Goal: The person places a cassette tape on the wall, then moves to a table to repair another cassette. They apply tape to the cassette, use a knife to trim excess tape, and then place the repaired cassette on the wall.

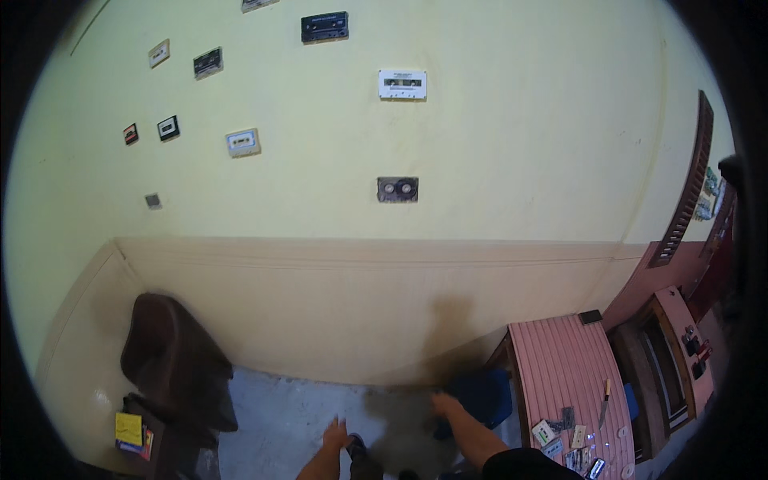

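Observation:
My left hand (337,433) hangs low over the grey floor with its fingers stretched out and apart, holding nothing that I can see. To its right my right hand (441,402) is at the edge of a dark blue stool or chair (484,396); its fingers are small and blurred, and I cannot tell whether it touches the seat. On the wall in front, a white cassette tape (402,85) is fixed above a dark see-through cassette (398,190). Several more cassettes, among them a black one (325,27) and a blue-and-cream one (242,142), are spread to the left.
A pink slatted table (560,352) at right bears loose cassettes (544,433), a knife (605,402) and a dark flat object (590,317). Beyond it is a wooden chair or frame (656,376). At left stand a brown chair (172,352) and a yellow packet or book (128,429).

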The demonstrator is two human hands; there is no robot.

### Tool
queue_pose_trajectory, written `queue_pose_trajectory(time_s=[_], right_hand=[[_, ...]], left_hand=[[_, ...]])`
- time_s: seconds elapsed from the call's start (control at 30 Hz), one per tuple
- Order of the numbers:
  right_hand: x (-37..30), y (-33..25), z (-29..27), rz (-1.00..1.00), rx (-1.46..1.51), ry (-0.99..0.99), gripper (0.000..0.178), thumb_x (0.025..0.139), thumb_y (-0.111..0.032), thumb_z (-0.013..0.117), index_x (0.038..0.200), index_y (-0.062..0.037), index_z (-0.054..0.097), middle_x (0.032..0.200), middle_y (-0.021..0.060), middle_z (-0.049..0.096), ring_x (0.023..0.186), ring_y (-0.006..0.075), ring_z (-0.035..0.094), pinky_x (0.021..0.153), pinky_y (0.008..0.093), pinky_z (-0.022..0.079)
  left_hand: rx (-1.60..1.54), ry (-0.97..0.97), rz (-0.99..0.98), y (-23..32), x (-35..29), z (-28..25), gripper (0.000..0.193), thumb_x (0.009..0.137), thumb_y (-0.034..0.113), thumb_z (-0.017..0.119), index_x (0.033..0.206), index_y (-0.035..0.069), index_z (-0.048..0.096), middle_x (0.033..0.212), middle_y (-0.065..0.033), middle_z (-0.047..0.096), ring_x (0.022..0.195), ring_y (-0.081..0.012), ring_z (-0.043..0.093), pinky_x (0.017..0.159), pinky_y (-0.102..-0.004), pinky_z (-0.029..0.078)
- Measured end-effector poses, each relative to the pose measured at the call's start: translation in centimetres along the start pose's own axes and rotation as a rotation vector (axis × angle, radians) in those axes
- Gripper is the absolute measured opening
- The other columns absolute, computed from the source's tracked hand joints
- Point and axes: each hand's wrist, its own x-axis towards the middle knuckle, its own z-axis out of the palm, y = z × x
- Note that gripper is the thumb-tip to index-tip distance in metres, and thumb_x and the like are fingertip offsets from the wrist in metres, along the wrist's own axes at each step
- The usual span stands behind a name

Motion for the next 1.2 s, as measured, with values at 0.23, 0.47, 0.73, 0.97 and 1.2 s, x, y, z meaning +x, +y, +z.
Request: queue_pose_trajectory(time_s=[0.23, 0.47, 0.73, 0.97, 1.2], right_hand=[[-20.6, 9.2, 25.5, 0.139, 0.044, -0.533, 0.048, 0.1, -0.034, 0.072, 0.141, -0.009, 0.074, 0.14, 0.0192, 0.075, 0.133, 0.0381, 0.07, 0.112, 0.0529, 0.056], [-26.5, 7.9, 31.9, 0.084, -0.012, -0.345, 0.047, 0.099, -0.037, 0.068, 0.138, -0.0109, 0.076, 0.138, 0.0205, 0.076, 0.129, 0.0407, 0.071, 0.112, 0.0529, 0.057], [-27.4, -7.4, 30.6, 0.081, 0.055, 0.073, 0.058, 0.105, -0.049, 0.061, 0.146, -0.0093, 0.069, 0.153, 0.0226, 0.067, 0.145, 0.0413, 0.06, 0.12, 0.056, 0.048], [-36.7, -20.9, 32.4, -0.163, 0.028, 0.288, 0.067, 0.109, -0.056, 0.057, 0.165, -0.0195, 0.053, 0.175, 0.0199, 0.043, 0.165, 0.0406, 0.034, 0.131, 0.0704, 0.025], [-45.9, -18.1, 35.1, -0.036, -0.083, 0.188, 0.072, 0.109, -0.053, 0.055, 0.172, -0.0202, 0.044, 0.187, 0.0153, 0.021, 0.174, 0.0359, 0.011, 0.134, 0.0763, 0.007]], left_hand=[[-0.284, -0.164, -0.381, -5.5, -16.9, 17.1, 0.101, 0.093, 0.07, 0.072, 0.162, -0.002, 0.053, 0.166, -0.03, 0.052, 0.156, -0.0491, 0.048, 0.127, -0.0533, 0.044], [-0.396, 0.001, -0.133, -6.6, -18.4, 17.6, 0.068, 0.099, 0.06, 0.07, 0.141, 0.006, 0.074, 0.145, -0.0233, 0.073, 0.136, -0.041, 0.068, 0.116, -0.0485, 0.054], [-0.191, 0.185, 0.142, -3.8, -27.7, 18.4, 0.078, 0.1, 0.053, 0.069, 0.162, 0.009, 0.053, 0.158, -0.0233, 0.062, 0.141, -0.042, 0.062, 0.12, -0.0504, 0.05], [-0.209, -0.06, 0.128, -4.8, -35.1, 24.1, 0.094, 0.098, 0.059, 0.072, 0.17, 0.007, 0.042, 0.166, -0.0245, 0.055, 0.152, -0.0421, 0.055, 0.124, -0.052, 0.046], [-0.436, -0.067, -0.022, -6.2, -41.1, 32.2, 0.083, 0.097, 0.062, 0.073, 0.156, 0.004, 0.063, 0.151, -0.0268, 0.068, 0.143, -0.0407, 0.064, 0.122, -0.0455, 0.049]])
